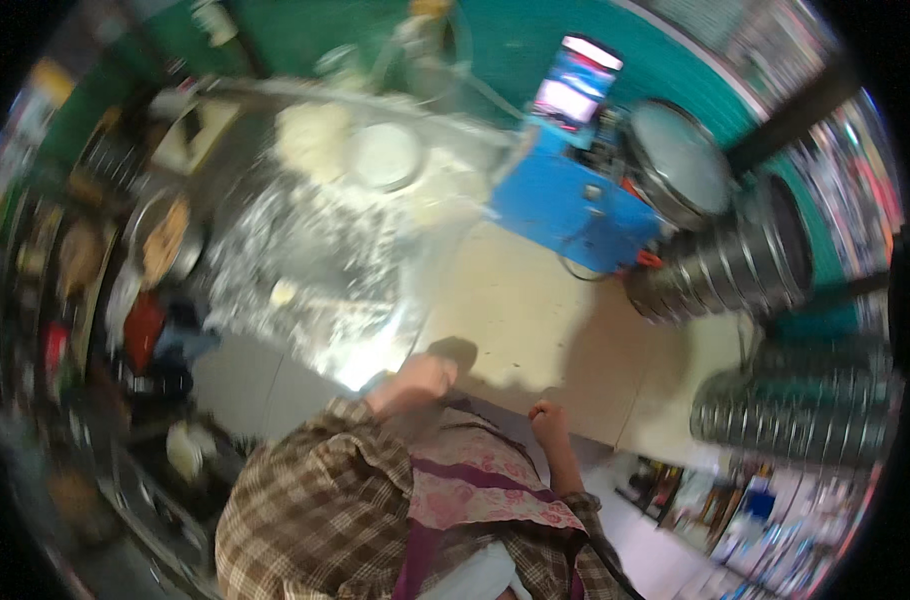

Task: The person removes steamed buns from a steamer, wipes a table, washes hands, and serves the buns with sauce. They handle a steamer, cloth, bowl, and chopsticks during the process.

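Over the front edge of the pale tabletop, my left hand (pixel 425 376) is curled and blurred. Whether it holds anything cannot be made out. My right hand (pixel 550 422) is closed in a fist by the same edge, with nothing visible in it. Left of centre, a dark work surface (pixel 316 251) is dusted with white flour. On its far side a mass of pale dough (pixel 314 141) lies beside a round white disc or lid (pixel 385 156). A small dough piece (pixel 282 292) rests nearer to me. An apron (pixel 470 502) covers my front.
Across the pale tabletop (pixel 522 315) stands a blue box-like unit (pixel 575 202), with a lit phone (pixel 577 81) behind it. Ridged metal drums (pixel 725 262) and a stack of round metal containers (pixel 796 416) line the right. A steel bowl (pixel 188 247) with brownish contents sits left.
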Demonstrator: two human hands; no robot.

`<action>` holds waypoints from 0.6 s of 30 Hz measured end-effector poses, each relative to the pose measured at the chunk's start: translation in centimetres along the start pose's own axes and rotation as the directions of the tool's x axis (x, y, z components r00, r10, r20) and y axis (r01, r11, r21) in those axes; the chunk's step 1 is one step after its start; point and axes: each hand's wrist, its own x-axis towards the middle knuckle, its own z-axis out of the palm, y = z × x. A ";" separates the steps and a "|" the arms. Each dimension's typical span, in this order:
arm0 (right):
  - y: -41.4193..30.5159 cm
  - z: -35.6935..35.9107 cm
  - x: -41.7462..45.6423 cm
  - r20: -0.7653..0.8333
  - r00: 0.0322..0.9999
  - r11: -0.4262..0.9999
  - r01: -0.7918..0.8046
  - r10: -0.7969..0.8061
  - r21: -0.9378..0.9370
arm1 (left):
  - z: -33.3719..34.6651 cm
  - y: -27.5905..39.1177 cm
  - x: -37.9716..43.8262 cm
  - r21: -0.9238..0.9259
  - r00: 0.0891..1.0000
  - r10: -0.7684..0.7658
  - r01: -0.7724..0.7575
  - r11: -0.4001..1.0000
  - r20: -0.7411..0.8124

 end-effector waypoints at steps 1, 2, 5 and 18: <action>1.4 1.0 0.2 -0.008 0.988 0.987 0.156 -0.156 -0.038 | 0.4 -0.9 -0.8 0.027 0.998 0.010 -0.008 1.000 -0.065; 0.8 1.2 0.2 0.048 0.973 0.974 0.227 -0.225 -0.018 | 0.3 -1.6 -2.4 0.066 0.989 -0.003 0.013 0.998 -0.150; 1.0 1.7 0.6 0.155 0.931 0.941 0.310 -0.329 0.136 | -0.1 -0.3 -7.7 0.091 0.924 -0.074 0.117 0.989 -0.376; -8.4 10.4 -0.8 0.440 0.836 0.936 0.226 -0.328 0.269 | -2.7 -16.6 -30.1 -0.825 0.214 -0.799 -0.072 0.560 -0.561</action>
